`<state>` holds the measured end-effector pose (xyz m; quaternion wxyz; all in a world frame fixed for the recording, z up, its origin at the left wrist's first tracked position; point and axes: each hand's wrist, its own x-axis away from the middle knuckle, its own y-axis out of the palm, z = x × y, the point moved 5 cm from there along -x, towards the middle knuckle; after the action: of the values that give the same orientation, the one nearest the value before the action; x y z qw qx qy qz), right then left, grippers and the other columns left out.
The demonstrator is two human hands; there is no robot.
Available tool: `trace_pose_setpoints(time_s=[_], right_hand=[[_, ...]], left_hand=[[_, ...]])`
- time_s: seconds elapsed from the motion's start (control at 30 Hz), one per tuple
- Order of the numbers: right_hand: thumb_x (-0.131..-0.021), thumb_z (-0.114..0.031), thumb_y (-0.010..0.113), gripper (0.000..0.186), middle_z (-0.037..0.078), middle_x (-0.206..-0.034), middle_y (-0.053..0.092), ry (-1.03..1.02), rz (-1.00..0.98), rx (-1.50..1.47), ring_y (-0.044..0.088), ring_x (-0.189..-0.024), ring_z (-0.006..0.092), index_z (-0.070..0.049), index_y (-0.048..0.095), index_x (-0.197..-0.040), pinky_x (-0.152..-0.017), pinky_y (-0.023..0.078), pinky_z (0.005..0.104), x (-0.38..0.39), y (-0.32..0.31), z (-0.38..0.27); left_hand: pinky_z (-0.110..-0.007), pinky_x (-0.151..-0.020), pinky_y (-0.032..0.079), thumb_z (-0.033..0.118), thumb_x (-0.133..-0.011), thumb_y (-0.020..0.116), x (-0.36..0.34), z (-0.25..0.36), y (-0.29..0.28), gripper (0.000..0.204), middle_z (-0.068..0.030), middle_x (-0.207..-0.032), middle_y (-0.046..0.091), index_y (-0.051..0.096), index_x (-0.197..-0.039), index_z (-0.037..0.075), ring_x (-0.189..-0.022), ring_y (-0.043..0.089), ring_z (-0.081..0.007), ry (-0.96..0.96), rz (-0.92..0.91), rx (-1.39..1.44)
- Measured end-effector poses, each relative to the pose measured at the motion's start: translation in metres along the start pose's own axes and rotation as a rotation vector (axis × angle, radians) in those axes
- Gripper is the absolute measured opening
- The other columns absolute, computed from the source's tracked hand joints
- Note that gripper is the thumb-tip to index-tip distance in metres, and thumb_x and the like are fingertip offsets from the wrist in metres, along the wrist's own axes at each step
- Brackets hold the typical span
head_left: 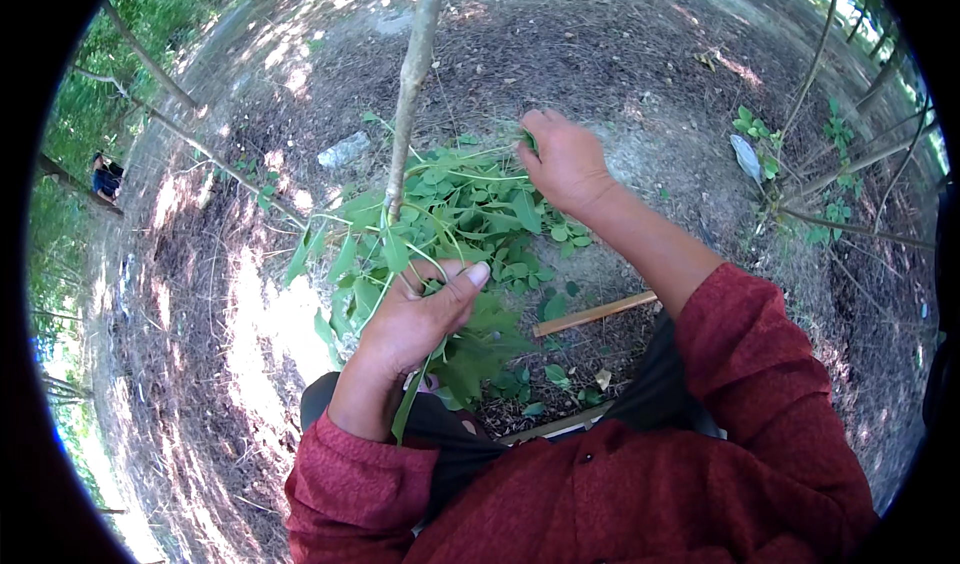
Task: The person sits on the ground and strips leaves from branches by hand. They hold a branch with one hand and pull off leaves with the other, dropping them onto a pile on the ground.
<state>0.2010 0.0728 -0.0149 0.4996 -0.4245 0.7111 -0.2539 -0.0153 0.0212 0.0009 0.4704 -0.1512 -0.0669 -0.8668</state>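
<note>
My left hand (425, 309) is closed round a bunch of green leafy stems, beside the foot of a thin grey tree trunk (410, 94). Large leaves (482, 349) hang below its thumb, and a curved pale stem arches over the fingers. Farther off and to the right, my right hand (568, 162) is curled with its fingertips together; a bit of green leaf shows between them. Between the two hands spreads a heap of leafy green shoots (470, 189). What lies inside each grip is partly hidden.
A flat wooden stick (595, 314) lies near my right knee. A pale stone (344, 150) rests left of the trunk. At right, a small leafy plant (760, 139) and thin branches stand up. A slanting bare branch (215, 159) crosses at left. Someone in dark clothing (106, 177) is far left.
</note>
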Motion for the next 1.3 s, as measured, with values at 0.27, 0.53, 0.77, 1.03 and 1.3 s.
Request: trace_pose_setpoints(time_s=[0.27,0.53,0.77,1.03,1.3], right_hand=[[-0.086,-0.016,0.057,0.013,0.019,-0.075,0.056,-0.263,-0.285,-0.256,0.056,-0.071,0.0398,-0.003,0.055,-0.085,-0.063,0.045,0.0458,0.026,-0.002,-0.036],[-0.084,-0.016,0.057,0.017,0.022,-0.073,0.059,-0.264,-0.776,-0.665,0.06,-0.072,0.0375,0.001,0.058,-0.084,-0.066,0.047,0.0427,0.068,-0.009,-0.088],[-0.086,-0.02,0.057,0.021,0.016,-0.069,0.059,-0.183,-0.938,-0.82,0.06,-0.067,0.0264,0.001,0.06,-0.087,-0.065,0.046,0.0388,0.081,-0.002,-0.088],[-0.089,-0.02,0.056,0.021,0.016,-0.072,0.06,-0.151,-1.045,-0.844,0.058,-0.068,0.0229,0.001,0.06,-0.091,-0.067,0.046,0.0371,0.088,0.011,-0.083],[-0.091,-0.016,0.052,0.02,0.015,-0.082,0.062,-0.184,-0.825,-0.905,0.06,-0.075,0.023,-0.001,0.061,-0.101,-0.071,0.046,0.0357,0.081,-0.007,-0.086]], left_hand=[[-0.018,-0.043,0.027,0.012,-0.089,0.061,-0.014,0.013,-0.04,0.013,0.005,-0.058,0.047,0.063,-0.096,0.001,-0.047,0.038,-0.0036,0.41,0.308,0.115],[-0.017,-0.045,0.029,0.007,-0.088,0.059,-0.011,0.011,-0.015,0.024,0.0052,-0.058,0.047,0.064,-0.11,0.0,-0.049,0.038,-0.0025,0.253,0.109,0.131],[-0.018,-0.046,0.03,0.007,-0.087,0.06,-0.013,0.01,-0.009,0.02,0.0035,-0.058,0.047,0.064,-0.104,-0.003,-0.049,0.039,-0.0035,0.118,-0.04,0.155],[-0.019,-0.044,0.027,0.01,-0.089,0.059,-0.02,-0.001,-0.007,0.01,0.0046,-0.057,0.045,0.058,-0.082,0.003,-0.047,0.038,-0.0036,0.197,0.061,0.234],[-0.018,-0.044,0.028,0.014,-0.091,0.058,-0.018,0.008,-0.026,0.012,0.005,-0.058,0.045,0.057,-0.083,0.006,-0.048,0.039,-0.0032,0.177,0.075,0.183]])
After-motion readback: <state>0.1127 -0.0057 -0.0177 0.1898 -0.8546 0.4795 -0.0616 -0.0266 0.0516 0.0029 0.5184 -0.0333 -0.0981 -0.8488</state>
